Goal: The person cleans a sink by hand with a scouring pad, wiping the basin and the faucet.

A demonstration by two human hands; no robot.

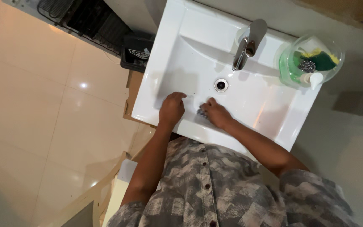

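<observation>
Pressing steel scrubber (202,112) under rt hand (216,113), sink (274,126).

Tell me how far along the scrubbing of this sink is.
Done: the white sink shows no obvious grime, and the tap is not running. In hand: the right hand presses a small grey scrubber on the basin's near slope; the left hand rests beside it. Left: I cannot tell which parts have been scrubbed; a sponge and steel scourer sit unused in the clear bowl.
</observation>
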